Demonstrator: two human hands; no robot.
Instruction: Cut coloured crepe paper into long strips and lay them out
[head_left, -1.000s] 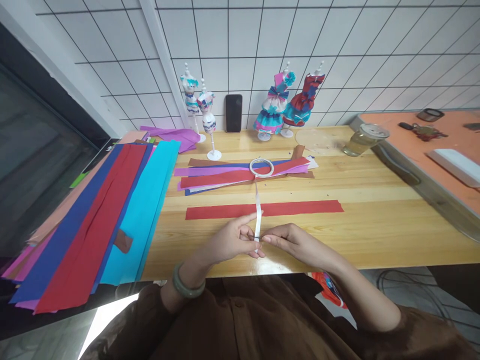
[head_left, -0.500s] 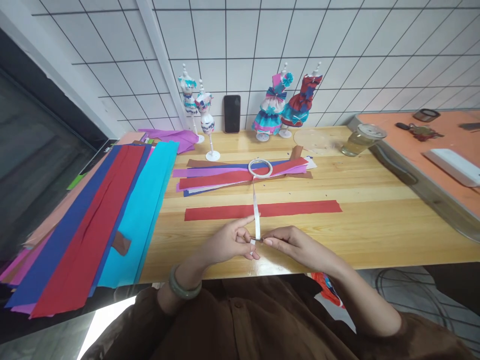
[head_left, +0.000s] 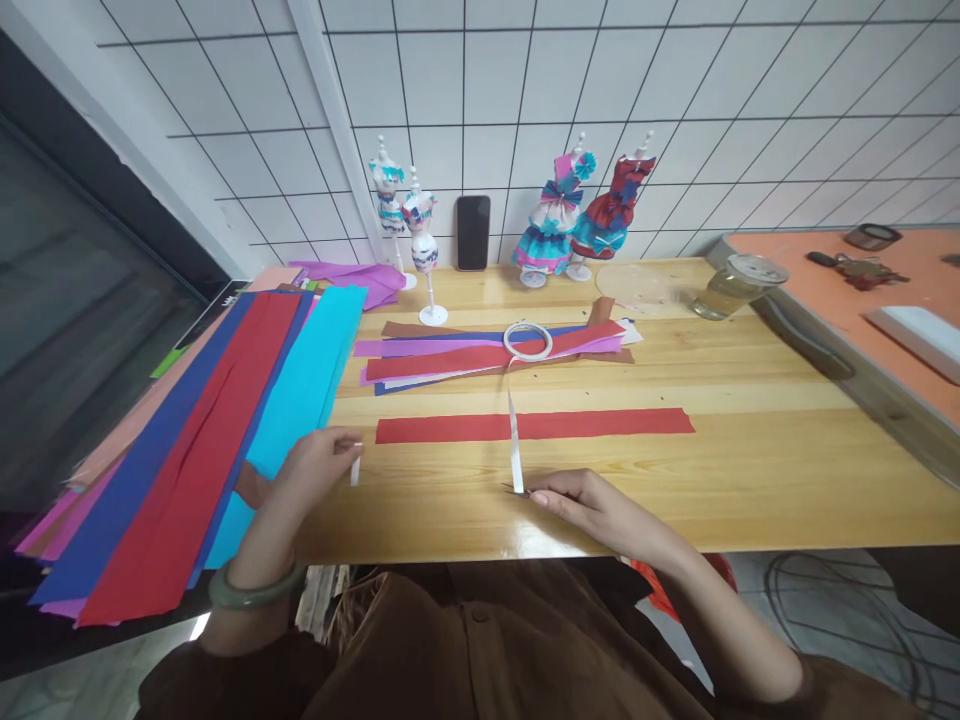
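My left hand (head_left: 319, 470) is over the left part of the table, pinching a short piece of white tape (head_left: 355, 470) that hangs from its fingertips. My right hand (head_left: 585, 503) rests near the table's front edge, closed on small scissors (head_left: 513, 488) whose thin dark blades point left. Their handles are hidden in my fingers. At the blades ends a white tape tail (head_left: 515, 452), which runs up to the tape roll (head_left: 527, 342). The tail crosses over a red crepe paper strip (head_left: 600, 424) lying flat across the table. Under the roll is a pile of coloured strips (head_left: 442, 362).
Long paper sheets (head_left: 180, 450) cover the table's left side. Behind stand mini mannequins, two in ruffled paper dresses (head_left: 551, 225), and a phone (head_left: 472, 233) against the tiled wall. A cup of yellowish drink (head_left: 735, 288) is at right, beside an orange-topped surface (head_left: 922, 290).
My left hand has moved left, away from my right hand, carrying a short tape piece off. The right hand stays near the tape tail with the scissors. The view has shifted slightly.
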